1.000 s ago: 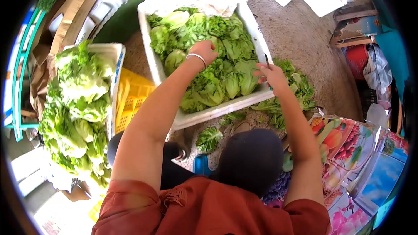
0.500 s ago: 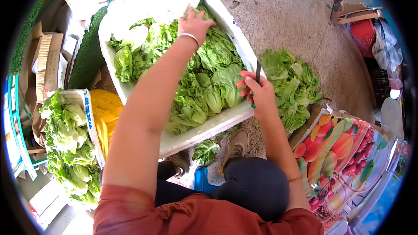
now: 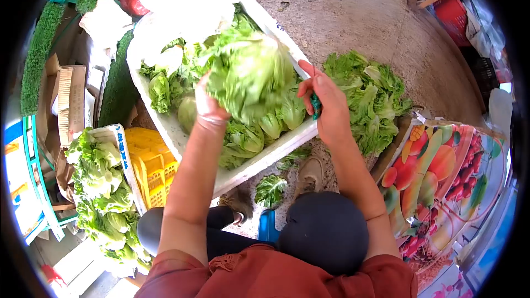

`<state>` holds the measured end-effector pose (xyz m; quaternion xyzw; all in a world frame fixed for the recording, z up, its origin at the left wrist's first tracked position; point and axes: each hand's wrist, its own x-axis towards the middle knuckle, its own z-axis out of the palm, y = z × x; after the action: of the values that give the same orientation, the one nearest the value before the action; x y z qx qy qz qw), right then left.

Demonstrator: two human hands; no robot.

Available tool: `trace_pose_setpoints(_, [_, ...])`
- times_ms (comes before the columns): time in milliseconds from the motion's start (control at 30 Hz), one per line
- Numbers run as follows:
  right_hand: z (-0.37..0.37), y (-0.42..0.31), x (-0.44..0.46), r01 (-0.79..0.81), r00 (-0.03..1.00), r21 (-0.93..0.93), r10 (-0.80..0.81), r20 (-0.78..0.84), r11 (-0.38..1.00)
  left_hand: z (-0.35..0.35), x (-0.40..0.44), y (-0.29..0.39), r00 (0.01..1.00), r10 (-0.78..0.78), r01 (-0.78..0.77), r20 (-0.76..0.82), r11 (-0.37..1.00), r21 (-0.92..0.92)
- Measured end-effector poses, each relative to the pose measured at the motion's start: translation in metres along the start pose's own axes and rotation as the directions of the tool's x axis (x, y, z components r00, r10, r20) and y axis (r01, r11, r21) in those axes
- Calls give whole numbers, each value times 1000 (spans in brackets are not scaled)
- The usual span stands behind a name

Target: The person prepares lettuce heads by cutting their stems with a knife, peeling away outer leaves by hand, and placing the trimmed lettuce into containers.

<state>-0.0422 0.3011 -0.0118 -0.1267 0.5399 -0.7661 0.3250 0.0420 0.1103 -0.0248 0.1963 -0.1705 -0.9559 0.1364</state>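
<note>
My left hand [image 3: 210, 105] is closed around a leafy green lettuce [image 3: 251, 74], lifted above the white foam box [image 3: 265, 161] and blurred by motion. More lettuces [image 3: 243, 149] lie inside that box. Beside its right edge, my right hand [image 3: 330, 105] grips a small knife by its green handle [image 3: 315, 105]. The dark, thin blade points upward past the fingers and is only faintly visible. A pile of loose lettuce leaves [image 3: 370, 96] is on the floor just beyond my right hand.
On the left stand a second foam box of lettuce [image 3: 107, 187] and a yellow crate [image 3: 152, 165]. A fruit-printed carton [image 3: 430, 182] is at the right. Loose leaves [image 3: 270, 190] lie between my feet, near a blue object [image 3: 268, 226]. White plastic [image 3: 187, 0] covers the box's far end.
My left hand has come back from the far part of the box, and a lettuce is now in it, raised. My right hand still holds the knife, its blade turned differently.
</note>
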Motion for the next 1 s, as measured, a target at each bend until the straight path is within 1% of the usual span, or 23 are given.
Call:
trace_pose_setpoints(67, [4,-6,-7,17,1000,-27,-17,-14,999,-4,-5,-14,989,-57,62,134,998,-28])
trace_pose_setpoints(133, [2,-5,-13,43,998,-118,-36,60,992,-8,-10,-24,991,-70,77,117,996,-52])
trace_pose_setpoints(200, [2,-5,-16,30,997,-115,-22,74,993,-13,-11,-26,984,-78,88,159,995,-54])
trace_pose_setpoints(233, [1,-5,-17,19,996,-111,-9,92,994,-7,-14,-25,989,-85,88,120,996,-22])
trace_pose_setpoints(267, [1,-5,-18,7,994,-107,5,111,994,-9,-13,-23,989,-85,88,120,996,-23])
trace_pose_setpoints(300, [0,-4,-18,5,994,-108,7,111,994,-12,-12,-20,989,-105,103,100,994,27])
trace_pose_setpoints(333, [-3,-4,-18,49,990,-182,-25,135,982,-13,-11,-18,989,-125,119,79,990,75])
trace_pose_setpoints(367, [-4,-4,-19,94,985,-253,-54,162,963,-12,-11,-18,990,-130,126,60,990,55])
trace_pose_setpoints(400, [-5,-5,-20,90,986,-253,-50,160,963,-12,-11,-18,990,-132,129,57,990,53])
trace_pose_setpoints(467, [-5,-11,-21,115,984,-392,-50,172,913,-14,-10,-17,985,-155,153,78,988,28])
trace_pose_setpoints(533, [-5,-10,-22,102,986,-384,-42,163,918,-15,-9,-17,985,-150,147,85,988,37])
trace_pose_setpoints(600, [-8,-8,-23,89,988,-377,-33,153,922,-14,-9,-18,985,-168,163,44,982,92])
trace_pose_setpoints(700, [-13,-3,-21,54,991,-338,-8,133,940,-8,-9,-21,984,-177,172,38,980,96])
trace_pose_setpoints(767, [-14,-1,-20,87,991,-290,-52,125,953,-6,-8,-24,983,-180,175,39,979,106])
trace_pose_setpoints(800, [-14,0,-20,86,991,-290,-52,124,953,-5,-8,-26,976,-204,199,72,977,78])
trace_pose_setpoints(833, [-14,2,-19,77,994,-241,-54,99,967,-5,-7,-28,968,-228,224,106,973,50])
trace_pose_setpoints(867, [-14,3,-19,67,996,-192,-54,74,979,-6,-7,-30,968,-229,225,104,973,49])
trace_pose_setpoints(900, [-15,5,-19,66,996,-192,-53,73,979,-7,-6,-31,969,-220,216,111,975,50])
trace_pose_setpoints(967, [-17,8,-17,151,988,-236,-144,47,960,-8,-4,-35,973,-195,191,121,980,50])
trace_pose_setpoints(1000, [-18,6,-18,149,989,-237,-142,46,960,-9,-2,-35,973,-197,192,120,980,49])
